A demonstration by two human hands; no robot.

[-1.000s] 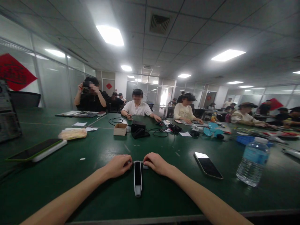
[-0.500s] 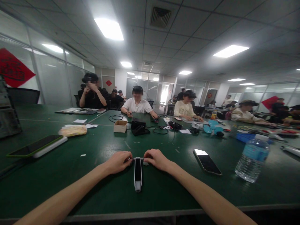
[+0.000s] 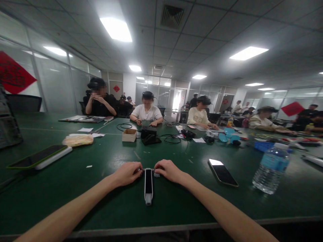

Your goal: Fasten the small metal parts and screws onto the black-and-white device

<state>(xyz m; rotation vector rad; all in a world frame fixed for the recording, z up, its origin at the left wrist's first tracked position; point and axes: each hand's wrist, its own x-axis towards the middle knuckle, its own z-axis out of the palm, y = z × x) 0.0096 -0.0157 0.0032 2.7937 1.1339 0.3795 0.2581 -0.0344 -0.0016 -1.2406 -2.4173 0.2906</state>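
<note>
A slim white-edged device (image 3: 148, 185) lies at the frame's lower centre on the green table (image 3: 186, 205). The left hand (image 3: 129, 173) and right hand (image 3: 168, 170) pinch its upper end, 1 from each side.

Whatever the left hand (image 3: 129, 174) and right hand (image 3: 170, 170) touch beside the far end of the device (image 3: 148, 183) is partly hidden and too small to tell, both arms (image 3: 75, 204) run off the bottom edge, the left edge cuts the red sign (image 3: 16, 74) and grey machine (image 3: 9, 126), and the bottle label (image 3: 275, 161) is blurred.
</note>
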